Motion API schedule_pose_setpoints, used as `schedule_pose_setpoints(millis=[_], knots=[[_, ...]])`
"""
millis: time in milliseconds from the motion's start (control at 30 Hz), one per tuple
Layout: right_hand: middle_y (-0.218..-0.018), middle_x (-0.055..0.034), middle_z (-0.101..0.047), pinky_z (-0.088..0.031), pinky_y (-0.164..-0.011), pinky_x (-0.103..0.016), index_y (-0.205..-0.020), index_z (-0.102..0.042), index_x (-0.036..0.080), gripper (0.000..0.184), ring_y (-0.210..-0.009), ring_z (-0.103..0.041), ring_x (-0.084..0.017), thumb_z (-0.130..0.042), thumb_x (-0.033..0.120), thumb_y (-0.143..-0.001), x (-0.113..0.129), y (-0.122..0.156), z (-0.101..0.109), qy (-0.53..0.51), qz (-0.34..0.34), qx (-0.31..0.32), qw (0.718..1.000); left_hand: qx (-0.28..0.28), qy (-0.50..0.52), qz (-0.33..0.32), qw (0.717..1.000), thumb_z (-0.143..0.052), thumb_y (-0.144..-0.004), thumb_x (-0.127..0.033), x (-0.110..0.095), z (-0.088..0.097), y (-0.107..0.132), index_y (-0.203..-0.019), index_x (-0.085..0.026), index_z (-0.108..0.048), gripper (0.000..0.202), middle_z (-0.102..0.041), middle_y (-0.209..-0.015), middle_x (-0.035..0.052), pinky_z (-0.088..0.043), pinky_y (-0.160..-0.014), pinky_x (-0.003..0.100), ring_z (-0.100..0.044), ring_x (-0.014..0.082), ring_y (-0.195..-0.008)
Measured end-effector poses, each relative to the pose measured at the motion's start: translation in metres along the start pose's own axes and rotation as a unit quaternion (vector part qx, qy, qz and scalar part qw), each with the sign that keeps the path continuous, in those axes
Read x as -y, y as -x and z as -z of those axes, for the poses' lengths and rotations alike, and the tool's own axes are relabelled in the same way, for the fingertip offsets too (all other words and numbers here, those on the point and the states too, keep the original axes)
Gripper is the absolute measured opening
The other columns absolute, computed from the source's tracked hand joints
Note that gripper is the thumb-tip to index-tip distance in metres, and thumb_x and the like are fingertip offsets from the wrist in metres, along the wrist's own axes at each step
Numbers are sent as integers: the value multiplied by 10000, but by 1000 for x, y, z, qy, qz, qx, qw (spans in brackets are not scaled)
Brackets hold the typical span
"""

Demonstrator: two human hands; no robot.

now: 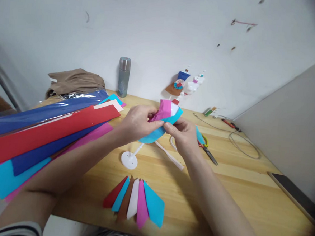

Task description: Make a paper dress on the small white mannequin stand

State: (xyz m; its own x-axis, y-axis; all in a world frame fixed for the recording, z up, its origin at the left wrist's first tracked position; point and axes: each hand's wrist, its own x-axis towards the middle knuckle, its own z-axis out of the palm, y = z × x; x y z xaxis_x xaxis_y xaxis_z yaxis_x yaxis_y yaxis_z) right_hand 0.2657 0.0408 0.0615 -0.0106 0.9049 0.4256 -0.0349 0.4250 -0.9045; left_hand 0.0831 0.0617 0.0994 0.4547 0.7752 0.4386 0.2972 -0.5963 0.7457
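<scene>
Between my two hands a small white dress form (175, 109) on a stand is tilted over the table, wrapped in pink paper (165, 109) and blue paper (154, 135). My left hand (139, 122) pinches the wrapping from the left, thumb on the blue edge. From the right, my right hand (182, 133) grips the same blue paper between thumb and fingers. The form's round white base (129, 160) shows below. A pale strip (171, 155) lies beneath my hands. Scissors (209, 154) lie just right of my right hand.
Several cut colored pieces (133, 199) fan out in front. Long red sheets (51, 134) and other colored sheets lie left. A flask (124, 77), brown cloth (77, 82) and decorated figures (178, 85) stand at the back. Right are a cable (243, 143) and a phone (293, 196).
</scene>
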Motion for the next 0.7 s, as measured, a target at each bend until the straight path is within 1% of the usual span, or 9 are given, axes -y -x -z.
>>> schedule_pose_setpoints(millis=[133, 233, 300, 367, 433, 467, 567, 633, 700], knots=[[-819, -23, -814, -636, -706, -403, -788, -807, 263, 258, -724, -729, -234, -916, 454, -653, -2, 0, 13, -3, 13, -16, 1000, 69, 35, -11, 997, -621, -859, -257, -9, 11, -5, -855, -156, -741, 158, -778, -879, 47, -594, -790, 309, -726, 199, -868], [-720, -4, -782, -618, -611, -401, -701, -771, 285, 269, -610, -689, -224, -932, 464, -582, -4, -2, 27, -6, 31, -43, 999, 55, 49, 17, 997, -600, -865, -240, -4, 22, -7, -935, -161, -746, 181, -796, -926, 59, -607, -811, 326, -747, 201, -896], [-610, 13, -728, -585, -533, -385, -615, -717, 286, 293, -506, -625, -200, -934, 466, -536, -5, -5, 35, -5, 40, -61, 997, 70, 44, 63, 995, -600, -851, -223, 4, 25, -6, -968, -159, -742, 195, -800, -879, 64, -613, -796, 333, -761, 201, -856], [-536, 28, -674, -565, -501, -373, -563, -666, 278, 325, -452, -576, -182, -927, 464, -507, -4, -7, 42, -1, 45, -76, 996, 127, 64, 114, 983, -600, -849, -227, 12, 21, -3, -1060, -149, -732, 261, -799, -842, 67, -619, -763, 335, -771, 204, -812], [-502, 36, -641, -558, -495, -365, -556, -645, 271, 333, -438, -562, -176, -913, 457, -492, -3, -7, 48, 6, 49, -86, 995, 173, 118, 146, 967, -612, -857, -250, 16, 12, 1, -1203, -126, -694, 377, -806, -892, 91, -621, -748, 338, -781, 217, -831], [-495, 37, -634, -556, -494, -361, -556, -642, 269, 328, -439, -562, -177, -907, 448, -488, -2, -7, 51, 11, 50, -90, 995, 183, 152, 156, 959, -625, -858, -259, 17, 7, 2, -1259, -120, -670, 427, -808, -930, 107, -621, -744, 343, -785, 226, -851], [-501, 30, -639, -563, -504, -364, -532, -621, 273, 314, -455, -577, -184, -897, 416, -484, -3, -6, 58, 27, 50, -96, 994, 169, 250, 169, 938, -665, -842, -247, 15, -6, 5, -1297, -149, -659, 465, -807, -1036, 133, -620, -741, 356, -788, 245, -902], [-517, 22, -653, -577, -523, -381, -522, -616, 280, 318, -471, -591, -192, -897, 428, -491, -5, -6, 61, 32, 51, -98, 993, 166, 298, 174, 924, -678, -823, -214, 12, -10, 6, -1279, -180, -681, 457, -802, -1108, 135, -623, -764, 363, -785, 248, -951], [-527, 16, -659, -586, -533, -399, -543, -642, 286, 329, -481, -599, -199, -906, 477, -496, -7, -7, 63, 33, 53, -98, 993, 181, 325, 185, 910, -686, -804, -187, 11, -9, 7, -1282, -193, -695, 478, -791, -1170, 139, -627, -794, 371, -779, 256, -1006]])
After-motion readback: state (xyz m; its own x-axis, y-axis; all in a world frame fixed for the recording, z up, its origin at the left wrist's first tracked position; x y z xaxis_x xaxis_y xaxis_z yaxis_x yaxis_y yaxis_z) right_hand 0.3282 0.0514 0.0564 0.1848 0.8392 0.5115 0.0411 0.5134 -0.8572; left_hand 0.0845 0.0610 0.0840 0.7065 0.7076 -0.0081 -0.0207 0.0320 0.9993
